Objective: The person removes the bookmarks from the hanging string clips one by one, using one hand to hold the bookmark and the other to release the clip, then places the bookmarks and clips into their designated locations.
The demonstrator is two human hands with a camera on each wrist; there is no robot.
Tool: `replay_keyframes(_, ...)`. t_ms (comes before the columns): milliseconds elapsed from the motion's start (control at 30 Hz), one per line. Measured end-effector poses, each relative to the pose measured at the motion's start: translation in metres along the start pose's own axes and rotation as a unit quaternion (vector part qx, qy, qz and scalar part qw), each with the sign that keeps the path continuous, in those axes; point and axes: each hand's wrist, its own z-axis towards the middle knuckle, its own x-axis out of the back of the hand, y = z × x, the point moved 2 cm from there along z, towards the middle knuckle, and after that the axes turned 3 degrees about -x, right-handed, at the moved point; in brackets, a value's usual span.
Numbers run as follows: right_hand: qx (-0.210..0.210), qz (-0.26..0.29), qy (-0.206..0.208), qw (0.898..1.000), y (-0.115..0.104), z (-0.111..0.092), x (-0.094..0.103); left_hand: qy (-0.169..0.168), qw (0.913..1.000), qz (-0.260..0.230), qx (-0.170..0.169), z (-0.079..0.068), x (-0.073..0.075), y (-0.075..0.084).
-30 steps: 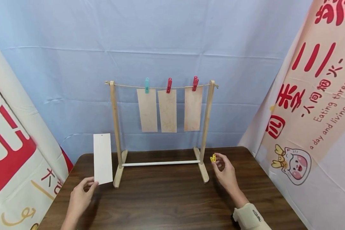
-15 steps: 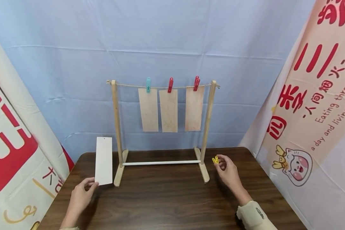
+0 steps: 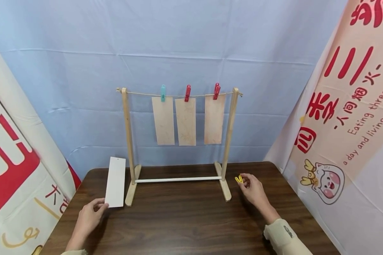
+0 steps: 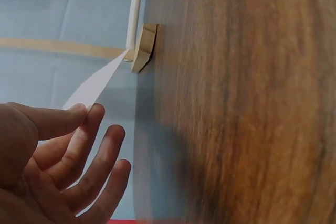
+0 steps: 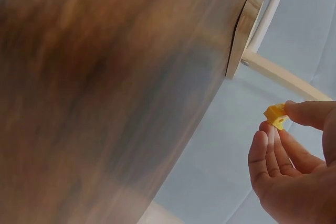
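Observation:
My left hand [image 3: 90, 216] pinches a blank white paper card [image 3: 116, 182] by its lower left corner, between thumb and fingers. The card has a small hole near its top edge and leans to the right beside the rack's left foot. In the left wrist view the card [image 4: 97, 85] shows nearly edge-on. My right hand [image 3: 254, 191] pinches a small yellow clothespin [image 3: 239, 179] between thumb and fingertips, right of the rack. The right wrist view shows the clothespin [image 5: 276, 115] at the thumb tip, with the other fingers curved below it.
A wooden rack [image 3: 127, 134] with a string stands mid-table. Three beige paper cards hang from it: one under a teal clothespin [image 3: 163, 93], the others under red clothespins [image 3: 187, 93]. A white rod [image 3: 178, 179] joins the feet on the dark wooden table [image 3: 178, 223]. A blue cloth [image 3: 178, 42] hangs behind.
The top of the white card has tipped lower and slightly right, with my left hand nearly in place. My right hand has shifted slightly right and down, still pinching the yellow clothespin.

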Motion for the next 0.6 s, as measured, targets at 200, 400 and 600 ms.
replay_keyframes(200, -0.007, -0.02, -0.01, 1.0, 0.005, 0.003, -0.001, -0.012, 0.9999, 0.001, 0.0, 0.005, 0.003, -0.003)
replay_keyframes(400, -0.033, -0.033, -0.039, 0.998, 0.009, 0.005, -0.003, -0.027, 0.9996, 0.0, 0.005, 0.009, 0.004, -0.005)
replay_keyframes(600, -0.036, -0.047, -0.062, 0.996, 0.008, 0.007, -0.003, -0.037, 0.9991, -0.017, 0.01, 0.014, 0.003, -0.006)
